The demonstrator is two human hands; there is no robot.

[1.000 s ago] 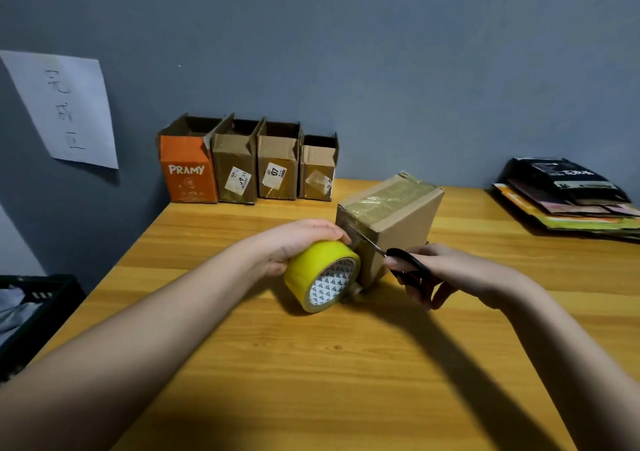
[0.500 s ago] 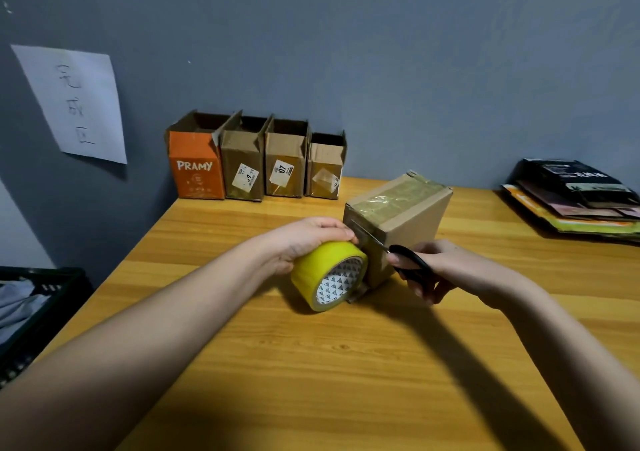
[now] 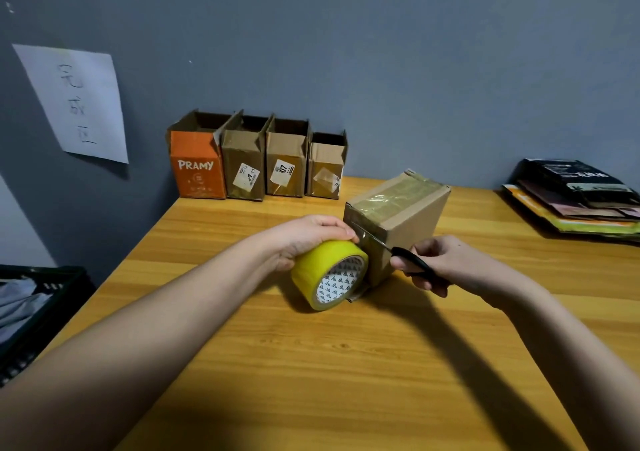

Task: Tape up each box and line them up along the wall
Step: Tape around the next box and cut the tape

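Left hand (image 3: pixel 304 239) curled over yellow tape roll (image 3: pixel 329 275); right hand (image 3: pixel 446 263) gripping black-handled scissors (image 3: pixel 410 260), blades against cardboard box (image 3: pixel 398 222). Brown, top glossy with clear tape, mid-table (image 3: pixel 311 364). Four open-topped boxes (image 3: pixel 258 163) at eleven o'clock by wall. Blade tips hard to make out; box base hidden behind roll.

4 boxes (image 3: pixel 256 163) stand behind-left of the taped box (image 3: pixel 401 215).

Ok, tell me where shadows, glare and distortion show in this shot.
Head view: hard shadows run from both arms toward the near right across the table; glare sheens the tape atop the box; wide-angle lens bends the table edges and tilts the paper.
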